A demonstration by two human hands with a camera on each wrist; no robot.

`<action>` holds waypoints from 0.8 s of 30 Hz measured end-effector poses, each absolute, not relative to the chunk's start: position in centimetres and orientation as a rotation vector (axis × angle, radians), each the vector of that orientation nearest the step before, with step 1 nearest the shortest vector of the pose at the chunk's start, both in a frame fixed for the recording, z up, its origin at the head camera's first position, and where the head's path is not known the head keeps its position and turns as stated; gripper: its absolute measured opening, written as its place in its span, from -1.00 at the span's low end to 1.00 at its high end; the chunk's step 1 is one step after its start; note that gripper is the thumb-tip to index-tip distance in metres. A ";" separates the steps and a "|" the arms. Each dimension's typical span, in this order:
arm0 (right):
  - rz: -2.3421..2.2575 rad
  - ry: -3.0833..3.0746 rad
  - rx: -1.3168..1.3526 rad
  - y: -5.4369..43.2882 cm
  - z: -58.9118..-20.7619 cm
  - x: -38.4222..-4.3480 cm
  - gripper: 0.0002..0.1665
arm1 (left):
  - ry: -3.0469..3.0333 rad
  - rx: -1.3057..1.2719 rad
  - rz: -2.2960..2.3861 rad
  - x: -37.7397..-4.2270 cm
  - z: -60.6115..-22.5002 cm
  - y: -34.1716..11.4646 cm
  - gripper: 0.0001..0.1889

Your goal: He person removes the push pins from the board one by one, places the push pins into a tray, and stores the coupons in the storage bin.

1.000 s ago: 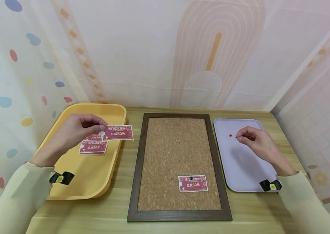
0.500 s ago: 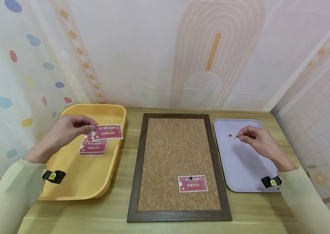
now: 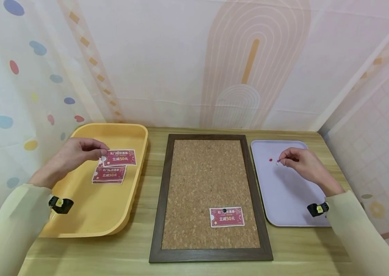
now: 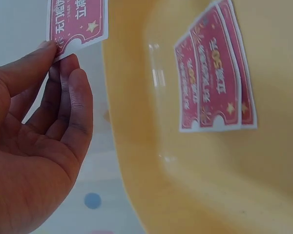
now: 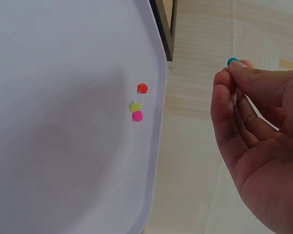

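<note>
My left hand (image 3: pixel 75 155) pinches a red paper coupon (image 3: pixel 121 158) between thumb and fingertips, above the yellow tray (image 3: pixel 87 214). Several more red coupons (image 4: pixel 217 78) lie overlapping inside that tray. On the right, my right hand (image 3: pixel 303 165) holds a small blue thumbtack (image 5: pixel 233 61) at its fingertips over the lavender tray (image 3: pixel 291 207). A red thumbtack (image 5: pixel 142 88), a yellow one and a pink thumbtack (image 5: pixel 137 116) lie close together in the lavender tray, seen in the right wrist view.
A dark-framed corkboard (image 3: pixel 208 172) lies between the two trays on the wooden table (image 3: pixel 136 249). One coupon (image 3: pixel 227 220) is fastened to its lower right by a dark tack (image 3: pixel 224 210). A patterned curtain (image 3: pixel 167 76) hangs behind.
My left hand has drawn leftward with its coupon, from past the tray's right rim to above the coupons lying there. The right hand has stayed nearly in place over its tray.
</note>
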State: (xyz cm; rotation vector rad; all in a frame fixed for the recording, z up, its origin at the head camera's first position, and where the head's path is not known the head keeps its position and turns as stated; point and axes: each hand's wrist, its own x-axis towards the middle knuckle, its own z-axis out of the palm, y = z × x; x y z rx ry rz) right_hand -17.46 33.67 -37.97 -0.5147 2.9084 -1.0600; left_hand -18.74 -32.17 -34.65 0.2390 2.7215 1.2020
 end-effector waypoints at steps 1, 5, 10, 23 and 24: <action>-1.062 2.902 -0.515 33.7 -38.1 -17.6 -0.95 | 2.717 0.233 1.200 -18.8 -34.8 -32.4 -0.66; -1.078 2.872 -0.528 33.9 -38.6 -17.9 -0.95 | 2.684 0.197 1.197 -19.2 -35.4 -33.0 -0.62; -1.110 2.837 -0.551 34.0 -39.3 -18.3 -0.96 | 2.649 0.163 1.189 -19.5 -36.0 -33.5 -0.58; -1.039 2.818 -0.512 34.0 -40.7 -18.9 -0.93 | 2.598 0.163 1.237 -20.3 -37.5 -34.6 -0.55; -1.032 2.816 -0.513 34.1 -40.7 -19.0 -0.93 | 2.590 0.166 1.245 -20.4 -37.7 -34.8 -0.56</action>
